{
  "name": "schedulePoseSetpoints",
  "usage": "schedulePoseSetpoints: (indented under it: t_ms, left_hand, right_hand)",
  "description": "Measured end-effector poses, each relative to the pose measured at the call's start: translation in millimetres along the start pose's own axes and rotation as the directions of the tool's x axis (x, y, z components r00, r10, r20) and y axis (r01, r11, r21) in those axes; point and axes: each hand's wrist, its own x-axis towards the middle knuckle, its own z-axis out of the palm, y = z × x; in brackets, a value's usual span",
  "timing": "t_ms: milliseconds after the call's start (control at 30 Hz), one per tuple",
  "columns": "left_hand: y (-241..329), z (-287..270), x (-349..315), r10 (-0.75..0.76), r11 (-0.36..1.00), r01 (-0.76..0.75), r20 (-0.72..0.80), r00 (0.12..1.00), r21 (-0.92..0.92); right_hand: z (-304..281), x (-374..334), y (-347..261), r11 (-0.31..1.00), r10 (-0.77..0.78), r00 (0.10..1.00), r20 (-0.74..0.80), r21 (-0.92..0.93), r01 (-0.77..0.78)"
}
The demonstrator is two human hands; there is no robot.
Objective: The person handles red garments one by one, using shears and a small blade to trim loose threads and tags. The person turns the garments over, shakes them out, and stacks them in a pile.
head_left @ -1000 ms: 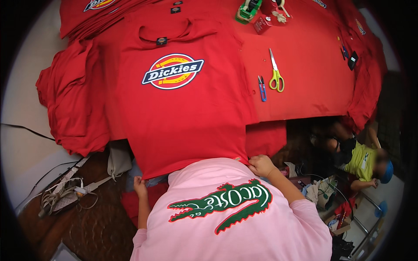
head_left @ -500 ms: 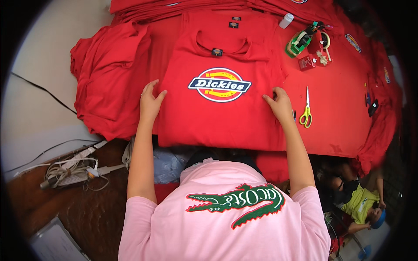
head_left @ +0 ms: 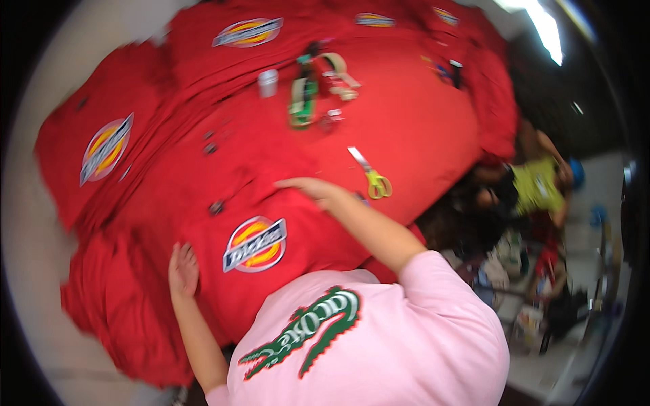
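Note:
A red T-shirt (head_left: 233, 237) with an oval red, yellow and dark-blue printed emblem lies spread out in front of me. My left hand (head_left: 183, 271) is at its left side, fingers stretched out, holding nothing. Across the shirt, my right hand (head_left: 308, 191) rests on or just above its upper right part, fingers extended and with nothing in them. Whether either palm presses on the cloth cannot be made out. Yellow-handled scissors (head_left: 376, 183) lie on the red table surface to the right of my right hand. Motion blurs the picture somewhat.
Beyond the shirt stand a green tape dispenser (head_left: 302, 101), a white bottle (head_left: 268, 83) and a tape roll (head_left: 336, 65). More red shirts lie at the far left (head_left: 88, 142) and in a heap (head_left: 112, 304) at the left. A person in yellow (head_left: 536, 189) is off to the right.
The whole view has turned, with the table now slanting and more of the room at right showing. My right hand has come in over the shirt's upper part. Both hands remain empty.

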Motion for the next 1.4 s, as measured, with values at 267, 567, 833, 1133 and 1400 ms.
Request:
schedulePoseSetpoints:
  t_ms: [267,567,833,1133,1400]
  left_hand:
    - [63.5,125.6,96.7,0.082,0.886,0.254,0.671,0.737,-0.387]
    - [132.1,84.2,72.0,-0.044,0.991,0.036,0.057,0.997,0.13]
    - [87.5,117.1,66.7,-0.008,0.802,0.283,0.463,0.886,-0.527]
    - [114.6,123.5,36.9,0.218,0.976,-0.215,-0.279,0.935,0.042]
    - [81.9,84.8,93.9,0.467,0.877,-0.405,-0.264,0.844,0.258]
  right_hand:
    - [59.7,38.4,-101.6,0.877,-0.441,0.897,0.024,0.225,0.425]
    - [33.0,12.4,-150.0,0.896,-0.437,0.899,-0.015,-0.097,0.434]
    - [30.9,51.0,-129.3,0.872,-0.479,0.878,0.02,0.127,0.473]
    - [4.6,64.3,-150.2,0.82,-0.565,0.821,-0.088,-0.178,0.545]
    - [-5.8,120.0,-112.0,0.899,-0.409,0.893,-0.187,-0.25,0.36]
